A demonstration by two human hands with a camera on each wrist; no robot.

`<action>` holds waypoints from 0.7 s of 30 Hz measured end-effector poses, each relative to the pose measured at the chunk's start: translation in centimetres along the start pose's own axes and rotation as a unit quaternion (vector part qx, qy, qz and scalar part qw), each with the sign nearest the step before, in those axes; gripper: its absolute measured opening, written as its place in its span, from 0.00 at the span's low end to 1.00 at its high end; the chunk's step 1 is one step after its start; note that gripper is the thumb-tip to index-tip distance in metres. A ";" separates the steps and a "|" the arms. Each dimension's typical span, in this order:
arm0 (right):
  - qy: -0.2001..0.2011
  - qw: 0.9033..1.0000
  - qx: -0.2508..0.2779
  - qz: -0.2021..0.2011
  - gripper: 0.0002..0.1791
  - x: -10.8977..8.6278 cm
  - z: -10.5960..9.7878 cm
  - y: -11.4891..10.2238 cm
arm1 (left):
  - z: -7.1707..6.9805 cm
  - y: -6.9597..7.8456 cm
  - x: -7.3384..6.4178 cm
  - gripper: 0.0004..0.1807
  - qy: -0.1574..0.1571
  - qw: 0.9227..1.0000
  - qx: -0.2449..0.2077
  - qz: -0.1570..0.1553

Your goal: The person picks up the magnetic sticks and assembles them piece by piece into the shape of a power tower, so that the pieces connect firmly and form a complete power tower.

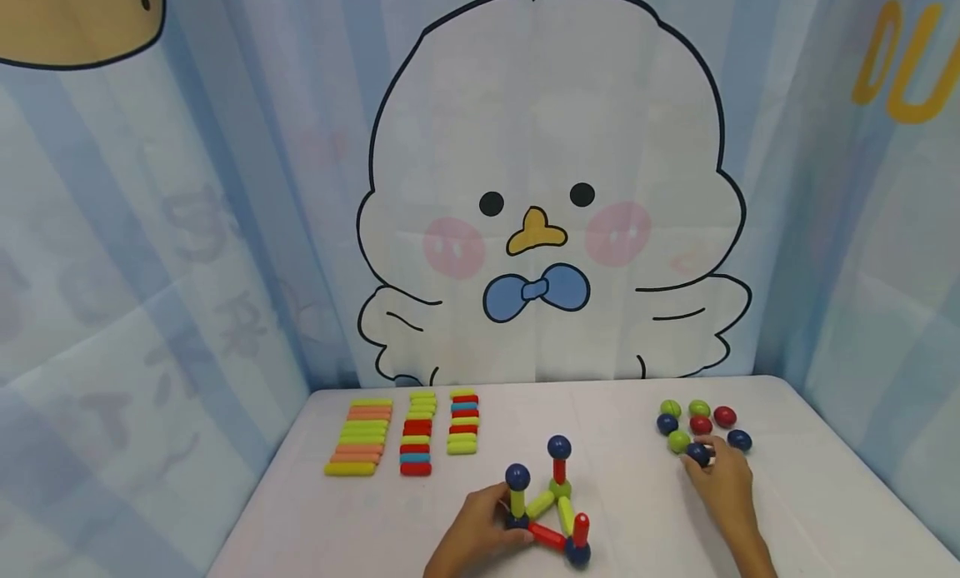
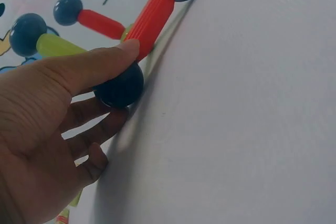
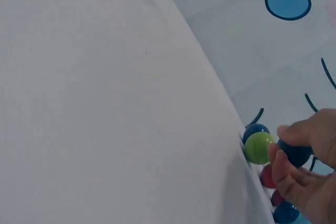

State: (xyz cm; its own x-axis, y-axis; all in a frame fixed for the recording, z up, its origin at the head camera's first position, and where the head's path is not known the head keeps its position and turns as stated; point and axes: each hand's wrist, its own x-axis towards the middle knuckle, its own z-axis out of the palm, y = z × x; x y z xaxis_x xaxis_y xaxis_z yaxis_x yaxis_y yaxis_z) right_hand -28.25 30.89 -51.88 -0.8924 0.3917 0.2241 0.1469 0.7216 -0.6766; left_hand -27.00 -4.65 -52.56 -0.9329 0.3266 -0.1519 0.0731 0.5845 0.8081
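A triangular frame of coloured rods and balls stands on the table, with a red rod (image 1: 547, 535) and yellow-green rods as its base. Three rods rise from its corners; two carry blue balls, and the upright red rod (image 1: 581, 530) at the front right has a bare top. My left hand (image 1: 483, 524) holds the frame at its left corner, thumb on the red base rod and fingers about the blue corner ball (image 2: 121, 87). At the right, my right hand (image 1: 723, 485) pinches a blue ball (image 3: 295, 153) between thumb and fingers, beside the loose balls.
Loose green balls (image 1: 678, 441), red balls (image 1: 724, 416) and blue balls (image 1: 739, 440) lie at the back right of the white table (image 1: 637, 511). Three columns of rods (image 1: 363, 428) lie at the back left. A curtain (image 1: 540, 128) with a printed chick hangs behind.
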 end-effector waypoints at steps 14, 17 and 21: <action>-0.179 0.949 0.226 -0.131 0.24 -3.6 0.1 -6.5 | 0.4 0.9 -0.7 0.21 0.025 0.999 0.036 -0.022; -0.234 0.923 0.262 -0.155 0.23 -4.5 0.3 -7.8 | 0.4 1.3 -0.9 0.22 0.036 0.997 0.052 -0.033; -0.265 0.907 0.253 -0.206 0.20 -5.3 0.9 -8.9 | 0.3 1.6 -1.1 0.23 0.051 0.995 0.083 -0.038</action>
State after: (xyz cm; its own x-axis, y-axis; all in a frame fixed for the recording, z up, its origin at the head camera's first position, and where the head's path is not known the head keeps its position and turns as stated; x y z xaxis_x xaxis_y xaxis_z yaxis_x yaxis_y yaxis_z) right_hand -25.18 21.92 -47.68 -0.9263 -0.2790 0.2534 -0.3415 0.3370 -0.8774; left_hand -25.71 -3.84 -51.29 -0.9683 0.2040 -0.1442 0.0493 0.7218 0.6903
